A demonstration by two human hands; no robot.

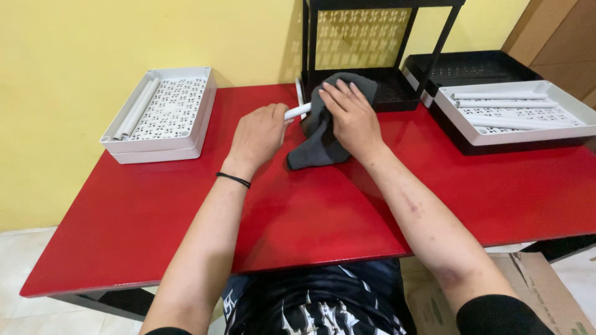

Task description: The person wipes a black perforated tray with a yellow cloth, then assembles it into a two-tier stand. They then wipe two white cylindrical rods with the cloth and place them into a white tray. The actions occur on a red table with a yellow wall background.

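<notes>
Left hand: the left hand [257, 133] is closed around one end of a white tube [297, 111], knuckles up, resting on the red table [155, 211].
Right hand: the right hand [352, 115] lies flat with fingers spread, pressing a dark grey cloth [316, 146] over the tube's far part.
Landmark: everything below is placed relative to the white tube.
Tube axis: it runs from the left hand towards the right hand and slightly away from the person; only the short stretch between the hands shows, the rest is under the cloth.
Nearer hand: both touch it; the left grips it bare, the right meets it through the cloth.
Behind the tube: one black perforated rack [372, 49], standing against the yellow wall.
Left of the tube, well apart: two stacked white perforated trays [186, 133], with about three white tubes lying along one side.
Right of the tube: one white tray [577, 111] holding about four white tubes, set on a black tray [459, 139].
</notes>
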